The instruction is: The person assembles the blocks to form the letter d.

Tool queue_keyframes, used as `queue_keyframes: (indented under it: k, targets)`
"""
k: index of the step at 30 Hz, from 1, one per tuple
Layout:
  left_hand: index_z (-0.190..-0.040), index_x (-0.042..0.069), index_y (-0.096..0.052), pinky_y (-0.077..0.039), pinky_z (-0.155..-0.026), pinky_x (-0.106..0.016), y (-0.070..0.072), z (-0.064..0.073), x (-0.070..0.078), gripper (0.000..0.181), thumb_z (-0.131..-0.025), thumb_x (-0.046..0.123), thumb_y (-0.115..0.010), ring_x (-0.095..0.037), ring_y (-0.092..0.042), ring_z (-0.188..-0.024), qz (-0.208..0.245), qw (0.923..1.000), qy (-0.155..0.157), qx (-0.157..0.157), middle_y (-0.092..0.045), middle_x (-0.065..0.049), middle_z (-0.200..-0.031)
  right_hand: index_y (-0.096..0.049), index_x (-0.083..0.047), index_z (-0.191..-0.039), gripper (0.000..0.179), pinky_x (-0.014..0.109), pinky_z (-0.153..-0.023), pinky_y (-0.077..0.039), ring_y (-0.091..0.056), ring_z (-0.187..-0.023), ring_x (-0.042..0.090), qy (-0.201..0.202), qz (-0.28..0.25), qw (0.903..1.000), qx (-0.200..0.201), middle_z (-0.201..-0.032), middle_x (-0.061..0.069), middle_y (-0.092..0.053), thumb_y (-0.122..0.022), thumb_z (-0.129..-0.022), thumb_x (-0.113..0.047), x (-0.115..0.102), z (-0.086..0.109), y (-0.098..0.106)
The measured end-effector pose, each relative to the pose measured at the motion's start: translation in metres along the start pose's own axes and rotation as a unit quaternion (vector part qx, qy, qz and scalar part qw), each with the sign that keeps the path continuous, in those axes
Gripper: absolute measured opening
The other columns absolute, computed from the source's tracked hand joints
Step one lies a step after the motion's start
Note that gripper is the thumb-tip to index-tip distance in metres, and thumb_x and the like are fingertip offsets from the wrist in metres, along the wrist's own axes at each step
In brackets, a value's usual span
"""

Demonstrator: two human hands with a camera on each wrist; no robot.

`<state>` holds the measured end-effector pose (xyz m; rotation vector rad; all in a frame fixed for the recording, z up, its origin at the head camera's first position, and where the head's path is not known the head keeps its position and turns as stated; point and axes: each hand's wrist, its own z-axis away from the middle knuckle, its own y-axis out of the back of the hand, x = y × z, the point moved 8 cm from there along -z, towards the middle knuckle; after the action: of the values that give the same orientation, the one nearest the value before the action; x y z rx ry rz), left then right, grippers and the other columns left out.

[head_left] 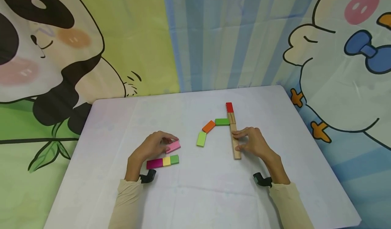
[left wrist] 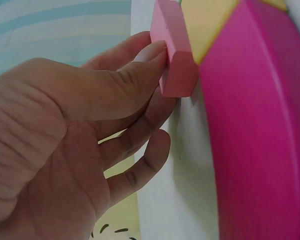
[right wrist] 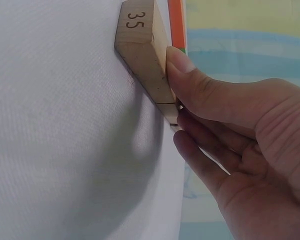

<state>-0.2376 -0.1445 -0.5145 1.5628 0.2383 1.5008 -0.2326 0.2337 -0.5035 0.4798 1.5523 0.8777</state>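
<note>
My left hand (head_left: 154, 145) pinches a pink block (head_left: 173, 147) between thumb and fingertips, close above or on the table; I cannot tell which. Just in front of it lies a short row: a magenta block (head_left: 154, 164), a yellow block (head_left: 166, 161) and a green block (head_left: 174, 159). At the right, my right hand (head_left: 255, 141) holds a plain wooden block (right wrist: 145, 55) marked 35, thumb (right wrist: 182, 62) against its side. It forms the near end of a straight wooden line, topped at the far end by a red block (head_left: 229, 107).
From the wooden line a curve runs left: a bright green block (head_left: 222, 122), an orange block (head_left: 209, 126) and a lime block (head_left: 201, 139). All stand on a white-covered table (head_left: 195, 202). A cartoon-printed cloth (head_left: 213, 35) hangs behind it.
</note>
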Motion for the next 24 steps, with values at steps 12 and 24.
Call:
queue_keyframes:
  k: [12, 24]
  targets:
    - [-0.133, 0.020, -0.079, -0.054, -0.089, -0.041, -0.004, -0.026, 0.017, 0.042, -0.092, 0.012, -0.086, -0.015, -0.066, -0.095, -0.068, 0.9966, 0.019, 0.042, -0.078, 0.003, -0.101, -0.082, -0.001, -0.121, 0.056, 0.063, -0.118, -0.047, -0.068, -0.132, 0.040, -0.002, -0.003, 1.0000, 0.001, -0.133, 0.009, -0.078, -0.101, -0.068, 0.000, 0.000, 0.000, 0.000]
    - [-0.137, 0.015, -0.074, -0.056, -0.102, -0.047, -0.004, -0.022, 0.024, 0.058, -0.083, 0.012, -0.096, -0.021, -0.069, -0.106, -0.074, 0.9962, 0.020, 0.042, -0.078, 0.001, -0.106, -0.081, 0.001, -0.120, 0.055, 0.063, -0.115, -0.049, -0.068, -0.131, 0.042, 0.004, 0.000, 1.0000, 0.000, -0.134, 0.009, -0.078, -0.101, -0.069, 0.000, -0.001, 0.000, 0.000]
